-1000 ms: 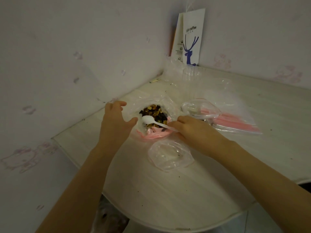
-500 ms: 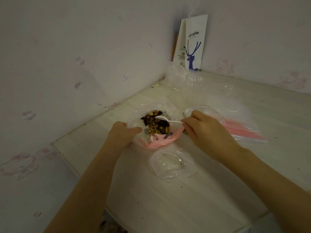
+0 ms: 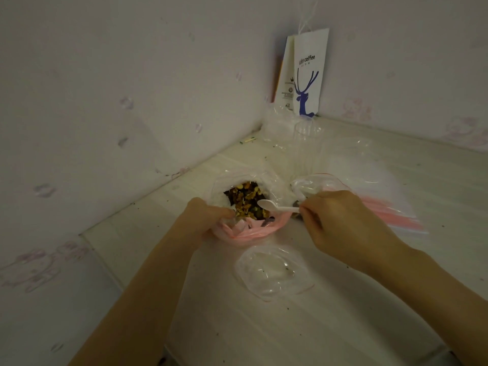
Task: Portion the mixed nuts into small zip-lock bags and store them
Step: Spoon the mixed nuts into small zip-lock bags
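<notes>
A clear zip-lock bag with a pink rim [image 3: 253,231] lies open on the pale table [image 3: 264,334], with mixed nuts [image 3: 247,198] inside. My left hand [image 3: 203,217] grips the bag's near left rim. My right hand [image 3: 340,225] pinches the handle of a white plastic spoon [image 3: 272,206], whose bowl hovers just above the nuts. A small clear bag [image 3: 311,184] sits open behind my right hand. A clear plastic lid or tub [image 3: 273,272] lies on the table in front of the nut bag.
A stack of flat zip-lock bags with pink strips [image 3: 390,212] lies to the right. A white paper coffee bag with a blue deer [image 3: 306,75] stands in the corner, with crumpled clear plastic and a clear cup [image 3: 306,133] before it. Walls close the left and back.
My left hand moved from open beside the bag to gripping its rim. My right hand drew the spoon to the right, over the nuts. The view shifted slightly.
</notes>
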